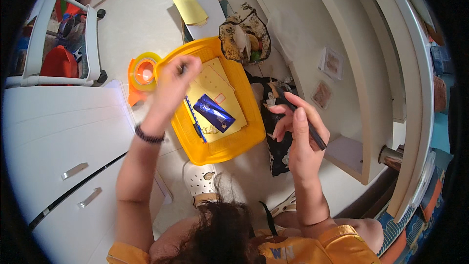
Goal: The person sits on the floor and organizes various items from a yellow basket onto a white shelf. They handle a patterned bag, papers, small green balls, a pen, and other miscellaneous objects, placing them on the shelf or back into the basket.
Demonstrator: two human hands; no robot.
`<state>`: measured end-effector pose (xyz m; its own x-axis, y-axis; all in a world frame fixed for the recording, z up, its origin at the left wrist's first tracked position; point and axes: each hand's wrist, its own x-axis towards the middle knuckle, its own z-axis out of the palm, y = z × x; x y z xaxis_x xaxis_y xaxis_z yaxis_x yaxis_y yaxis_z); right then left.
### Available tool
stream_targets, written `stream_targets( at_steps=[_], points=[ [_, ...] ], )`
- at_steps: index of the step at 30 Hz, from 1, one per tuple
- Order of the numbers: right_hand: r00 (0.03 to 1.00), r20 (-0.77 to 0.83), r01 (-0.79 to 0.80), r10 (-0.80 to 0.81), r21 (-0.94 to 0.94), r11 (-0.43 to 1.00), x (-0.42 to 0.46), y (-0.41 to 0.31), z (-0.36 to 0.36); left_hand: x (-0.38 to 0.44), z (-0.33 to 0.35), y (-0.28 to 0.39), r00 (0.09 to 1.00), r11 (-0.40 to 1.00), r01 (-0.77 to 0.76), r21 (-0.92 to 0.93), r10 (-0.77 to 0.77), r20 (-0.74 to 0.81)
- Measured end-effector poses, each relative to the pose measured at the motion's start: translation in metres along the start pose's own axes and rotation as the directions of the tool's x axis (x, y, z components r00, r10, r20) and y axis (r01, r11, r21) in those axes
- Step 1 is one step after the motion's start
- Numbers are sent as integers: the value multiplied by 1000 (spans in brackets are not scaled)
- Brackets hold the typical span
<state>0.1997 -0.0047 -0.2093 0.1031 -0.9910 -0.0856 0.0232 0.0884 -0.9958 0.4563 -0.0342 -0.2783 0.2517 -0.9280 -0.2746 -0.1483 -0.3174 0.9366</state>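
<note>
My right hand [306,128] holds a slim black pen [302,121] between thumb and fingers, to the right of a yellow plastic basket [253,135]. Over the basket's upper left rim is my left hand [179,71], blurred, fingers curled around a small dark thing that I cannot identify. Inside the basket, a shiny blue packet [214,113] lies on yellow paper or envelopes [214,77]. Beside the packet are a blue patterned pencil [196,119] and a yellow and black pen [191,115].
An orange tape dispenser [132,91] with a tape roll [146,71] stands left of the basket. Papers [207,7] and a patterned fabric pouch [238,49] lie beyond it. Black patterned cloth [278,154] is at its right. White drawers [66,124] stand left, a shelf unit [340,117] right.
</note>
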Motion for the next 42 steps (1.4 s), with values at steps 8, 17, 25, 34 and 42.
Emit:
stream_targets(
  at_steps=[8,17,25,34,42],
  points=[
    [993,11,-115,115,11,993,-1,-10,-1,166,-29,-27,991,654,129,746,-68,-112],
    [990,-57,-131,129,-33,991,-5,-4,-18,192,-11,-34,938,930,347,122,-344,-43],
    [990,27,-138,139,-50,989,0,-3,-11,92,-71,40,930,944,326,-50,-311,195],
    [941,286,-268,182,299,916,11,2,11,-64,-43,56,955,989,145,-34,-131,266],
    [956,204,-263,209,294,919,12,12,3,-70,-11,48,872,985,166,47,-169,460]
  ],
)
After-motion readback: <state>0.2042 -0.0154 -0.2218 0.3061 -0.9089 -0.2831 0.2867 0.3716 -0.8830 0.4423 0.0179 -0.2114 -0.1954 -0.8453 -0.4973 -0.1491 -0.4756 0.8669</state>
